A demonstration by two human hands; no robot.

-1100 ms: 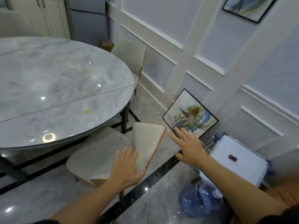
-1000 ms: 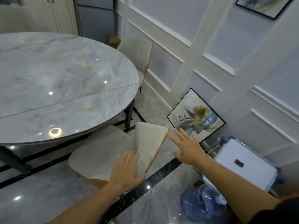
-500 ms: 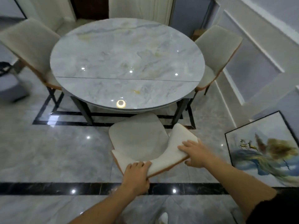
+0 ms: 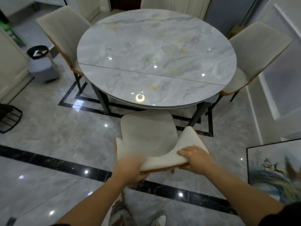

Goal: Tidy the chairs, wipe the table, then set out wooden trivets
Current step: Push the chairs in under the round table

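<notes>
I have both hands on the backrest of the near chair. It stands on the floor at the near edge of the round marble tabletop, with the far end of its seat just under the rim. My right hand reads clearly: the fingers lie over the cream padding and the thumb sits under the wooden edge, clamped on the backrest. My left hand is smeared by blur. It looks closed around the left end of the same backrest, but I cannot separate its fingers. The chair's legs are mostly hidden beneath the seat and backrest.

The left chair and right chair sit at the tabletop's sides, their seats partly covered by it. The far chair is cut off by the top of the view, so only a strip of its back shows. At the right, a framed painting runs out of view and is blurred. At the far left, a grey bin holds something white that I can't identify. A black wire stand on the left is half out of view.
</notes>
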